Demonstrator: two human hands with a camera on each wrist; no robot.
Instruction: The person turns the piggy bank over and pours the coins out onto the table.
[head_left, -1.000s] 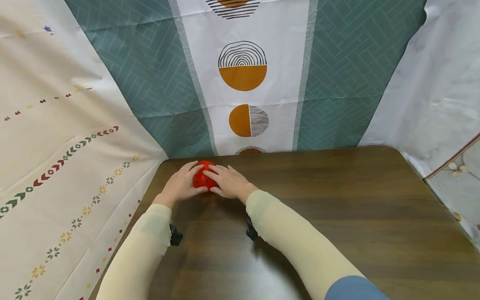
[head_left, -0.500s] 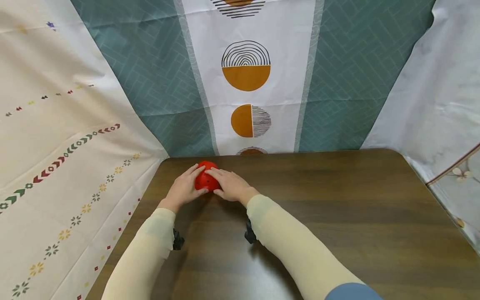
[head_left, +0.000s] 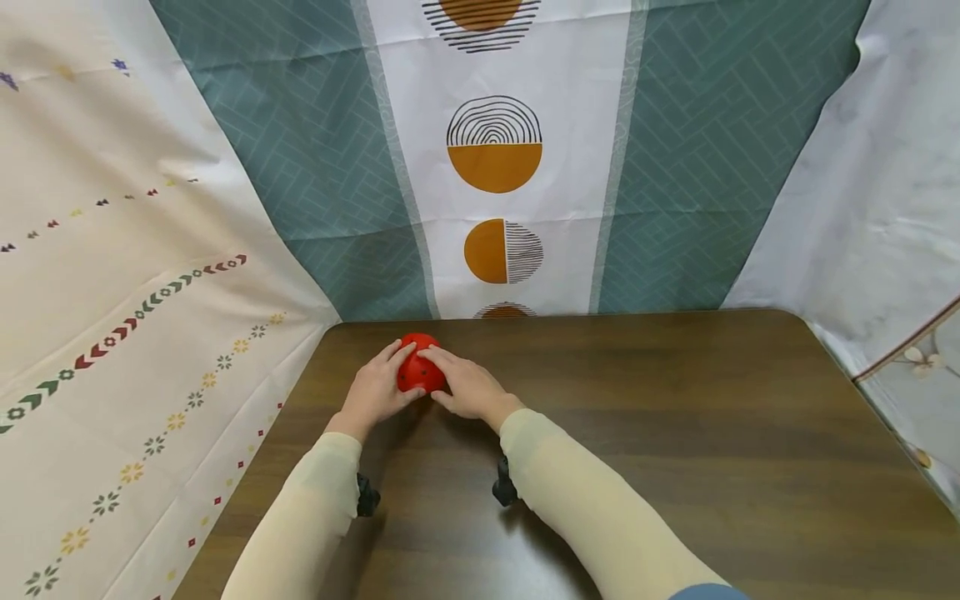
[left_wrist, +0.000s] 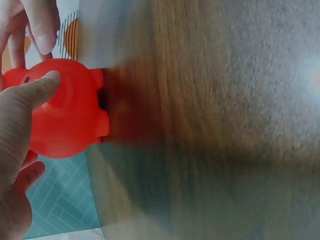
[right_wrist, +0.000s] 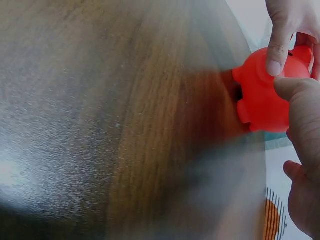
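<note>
A glossy red piggy bank (head_left: pixel 422 372) with dark eyes and stubby feet is between the two hands, near the back left of the table. My left hand (head_left: pixel 375 387) grips its left side, with the thumb at the front near the snout. From the right, my right hand (head_left: pixel 471 387) holds it in the same way, fingers over the upper side and thumb low in front. In the left wrist view the piggy bank (left_wrist: pixel 70 120) shows its feet close to the wood, with a red reflection beside them. The fingers cover parts of its sides and top.
The brown wooden table (head_left: pixel 660 433) stretches wide to the right and toward the front. Behind it hangs a green and white patterned cloth (head_left: pixel 495 200). A cream embroidered cloth (head_left: pixel 150 350) runs along the left edge, and a white cloth (head_left: pixel 862 217) hangs on the right.
Both hands and the piggy bank have shifted slightly to the right and nearer to me. The head view has tilted a little. The hands keep their hold on both sides.
</note>
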